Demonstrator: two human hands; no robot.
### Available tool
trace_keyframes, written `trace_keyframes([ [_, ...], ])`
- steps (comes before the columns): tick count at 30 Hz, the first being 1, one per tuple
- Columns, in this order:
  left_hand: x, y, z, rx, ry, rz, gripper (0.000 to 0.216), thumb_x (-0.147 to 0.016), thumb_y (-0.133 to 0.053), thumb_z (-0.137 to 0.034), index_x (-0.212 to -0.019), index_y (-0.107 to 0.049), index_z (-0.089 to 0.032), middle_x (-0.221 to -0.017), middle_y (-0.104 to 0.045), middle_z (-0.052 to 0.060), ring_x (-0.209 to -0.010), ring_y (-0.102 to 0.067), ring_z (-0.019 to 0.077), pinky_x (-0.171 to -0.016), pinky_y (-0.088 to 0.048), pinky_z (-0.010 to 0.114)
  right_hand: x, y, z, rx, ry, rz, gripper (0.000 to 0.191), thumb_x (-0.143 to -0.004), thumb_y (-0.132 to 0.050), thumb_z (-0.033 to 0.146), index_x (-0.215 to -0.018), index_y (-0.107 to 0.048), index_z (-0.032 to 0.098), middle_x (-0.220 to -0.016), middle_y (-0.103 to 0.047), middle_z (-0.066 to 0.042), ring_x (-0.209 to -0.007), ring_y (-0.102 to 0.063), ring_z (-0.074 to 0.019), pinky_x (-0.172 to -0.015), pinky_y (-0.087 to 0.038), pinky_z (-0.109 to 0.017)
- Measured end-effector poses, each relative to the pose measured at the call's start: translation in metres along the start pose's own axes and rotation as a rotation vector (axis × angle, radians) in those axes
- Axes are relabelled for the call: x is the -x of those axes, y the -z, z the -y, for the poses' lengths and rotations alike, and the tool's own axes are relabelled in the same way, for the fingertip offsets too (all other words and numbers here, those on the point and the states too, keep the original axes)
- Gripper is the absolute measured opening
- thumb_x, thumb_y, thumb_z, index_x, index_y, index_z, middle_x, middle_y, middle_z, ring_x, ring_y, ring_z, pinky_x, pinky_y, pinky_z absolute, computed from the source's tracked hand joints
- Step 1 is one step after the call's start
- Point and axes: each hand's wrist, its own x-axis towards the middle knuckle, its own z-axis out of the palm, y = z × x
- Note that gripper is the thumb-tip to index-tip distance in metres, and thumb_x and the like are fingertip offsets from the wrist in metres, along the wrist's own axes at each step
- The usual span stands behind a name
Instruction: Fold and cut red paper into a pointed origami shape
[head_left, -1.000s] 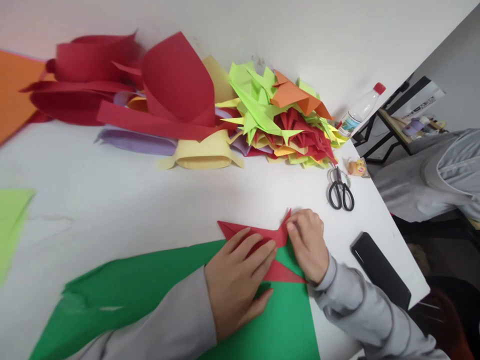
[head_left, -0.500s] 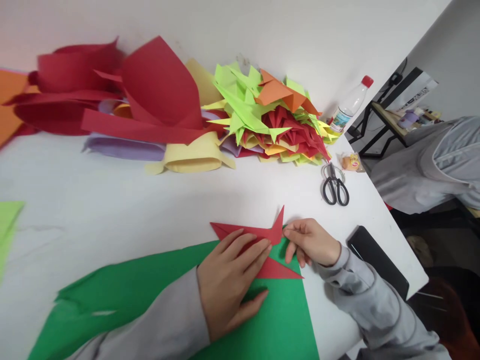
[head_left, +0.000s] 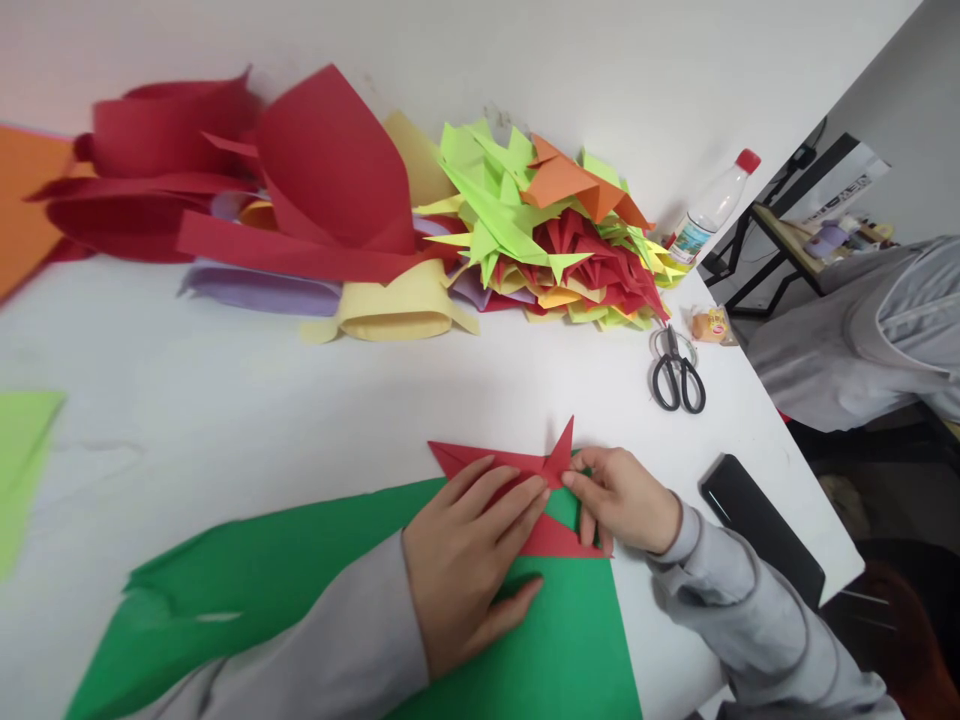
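A red folded paper with pointed ends lies on a green paper sheet. One of its points sticks up near the right end. My left hand rests flat across the middle of the red paper, fingers stretched and thumb spread, hiding part of the folds. At the right end, my right hand has its thumb and index finger pinched on the paper's edge, just below the raised point. The lower fingers of that hand hang over the lower red flap.
Behind lies a pile of folded paper shapes beside curled red paper pieces. Black-handled scissors, a wrapped snack, a bottle and a black phone are at right. Another person's grey sleeve shows beyond the table.
My right hand has moved slightly left and in, its thumb now on the red paper's edge below the raised point. My left hand stays flat on the paper. The view has shifted slightly.
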Motion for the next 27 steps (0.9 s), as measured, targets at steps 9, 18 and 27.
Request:
trace_keyframes([
  [9, 0.000, 0.000, -0.002, -0.009, 0.001, 0.000, 0.043, -0.082, -0.053, -0.035, -0.117, -0.062, -0.011, -0.117, -0.064, 0.012, -0.108, -0.052, 0.0308, -0.103, -0.037, 0.051, 0.005, -0.004, 0.016, 0.651, 0.076, -0.314, 0.018, -0.091, -0.055, 0.027, -0.075, -0.057, 0.020, -0.047, -0.056, 0.005, -0.051, -0.060, -0.0125, -0.061, -0.042, -0.023],
  [18, 0.001, -0.003, -0.002, 0.007, 0.015, -0.016, 0.044, -0.080, -0.056, -0.036, -0.117, -0.061, -0.011, -0.118, -0.065, 0.010, -0.107, -0.052, 0.0303, -0.103, -0.036, 0.051, 0.000, 0.010, 0.004, 0.700, 0.099, -0.398, 0.029, -0.083, -0.066, 0.043, -0.069, -0.055, 0.020, -0.058, -0.063, 0.001, -0.056, -0.059, -0.0142, -0.053, -0.034, -0.023],
  [27, 0.001, -0.004, -0.003, 0.028, 0.026, -0.010, 0.045, -0.081, -0.055, -0.037, -0.117, -0.061, -0.010, -0.117, -0.065, 0.011, -0.107, -0.051, 0.0309, -0.103, -0.035, 0.052, 0.022, 0.010, -0.001, 0.662, 0.696, -0.284, 0.033, -0.098, -0.040, 0.035, -0.088, -0.066, 0.018, -0.080, -0.073, -0.004, -0.065, -0.065, -0.0118, -0.062, -0.046, -0.021],
])
